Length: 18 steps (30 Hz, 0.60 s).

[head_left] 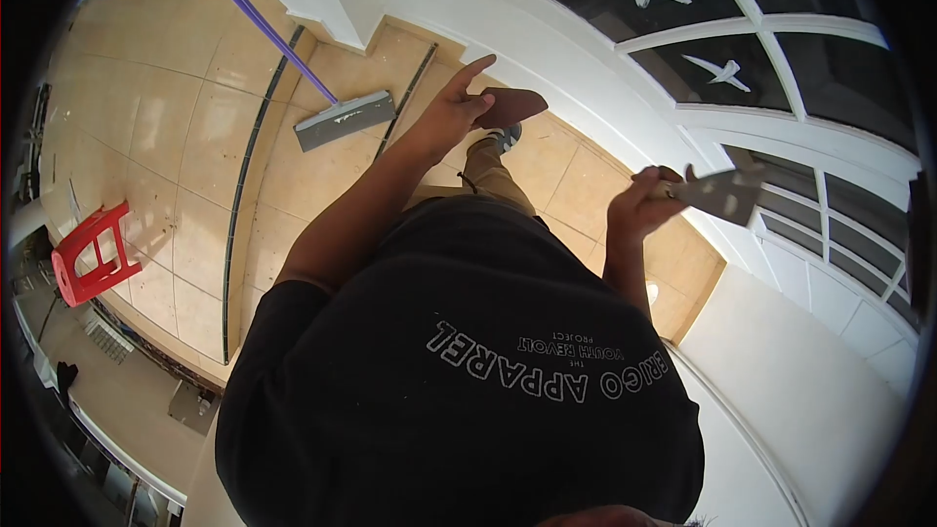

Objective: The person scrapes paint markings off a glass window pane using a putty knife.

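Note:
My left hand (459, 109) is closed on a small reddish-brown piece of sandpaper (514, 108), pinching its near end while the index finger stretches out. The sheet sticks out to the right, over a shoe (504, 137) in this view. On the other side, my right hand (640, 207) grips a putty knife (720, 195). Its wide metal blade, slightly blurred and marked with pale spots, points right towards the white-framed panes. Part of the handle is hidden by the fingers.
A floor squeegee (345, 120) with a purple handle rests on the tiled step at upper left. Further left is a red plastic stool (96, 254). A white window frame (683, 34) with dark panes rises at right, white cross marks on two panes.

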Each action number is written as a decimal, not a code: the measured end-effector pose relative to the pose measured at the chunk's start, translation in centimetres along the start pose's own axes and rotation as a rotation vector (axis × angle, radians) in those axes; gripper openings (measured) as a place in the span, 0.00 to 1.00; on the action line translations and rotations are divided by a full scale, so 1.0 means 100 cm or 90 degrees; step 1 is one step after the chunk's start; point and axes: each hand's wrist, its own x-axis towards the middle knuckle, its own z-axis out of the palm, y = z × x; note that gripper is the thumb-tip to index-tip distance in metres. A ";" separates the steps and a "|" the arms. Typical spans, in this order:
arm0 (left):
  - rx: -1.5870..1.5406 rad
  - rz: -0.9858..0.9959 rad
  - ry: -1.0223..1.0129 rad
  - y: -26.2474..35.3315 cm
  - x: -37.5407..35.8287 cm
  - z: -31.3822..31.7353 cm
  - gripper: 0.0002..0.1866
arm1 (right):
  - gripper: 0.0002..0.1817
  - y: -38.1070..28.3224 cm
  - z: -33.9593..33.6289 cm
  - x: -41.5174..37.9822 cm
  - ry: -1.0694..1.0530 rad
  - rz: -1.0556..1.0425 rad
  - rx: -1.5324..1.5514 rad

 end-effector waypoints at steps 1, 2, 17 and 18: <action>-0.006 0.017 -0.018 -0.006 0.002 -0.003 0.32 | 0.20 0.005 -0.007 -0.004 -0.383 -0.235 -0.424; -0.006 0.014 -0.024 -0.010 -0.001 -0.005 0.32 | 0.21 0.009 -0.010 -0.012 -0.711 -0.215 -0.627; 0.219 0.132 -0.034 0.007 0.020 0.038 0.31 | 0.22 0.014 -0.094 0.123 -0.567 0.128 0.876; 0.232 0.093 -0.052 0.015 0.022 0.051 0.31 | 0.23 0.033 -0.077 0.124 -0.628 0.189 1.110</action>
